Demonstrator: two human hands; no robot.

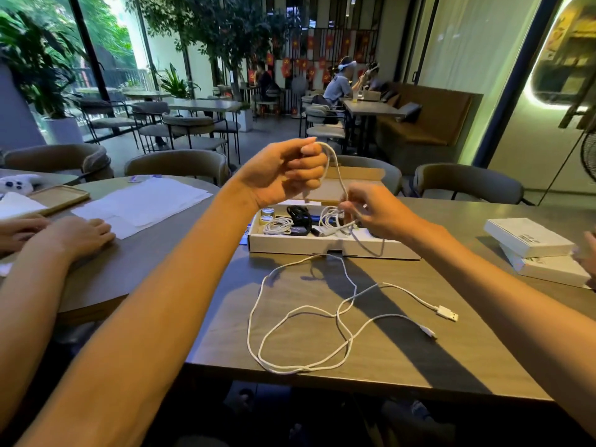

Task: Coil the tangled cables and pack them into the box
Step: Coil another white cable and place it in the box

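A long white cable (337,312) lies in loose tangled loops on the table in front of me, its USB plug (447,312) at the right. My left hand (287,171) is raised above the open cardboard box (322,246) and grips one stretch of the white cable. That stretch runs down to my right hand (371,211), which pinches it just over the box. Inside the box lie a coiled white cable (279,225), a black cable (298,214) and other small items.
Two stacked white boxes (532,243) sit at the right of the table (451,356). Another person's hands (64,233) rest on the round table at the left, beside white papers (142,201) and a tray. Chairs stand behind the box.
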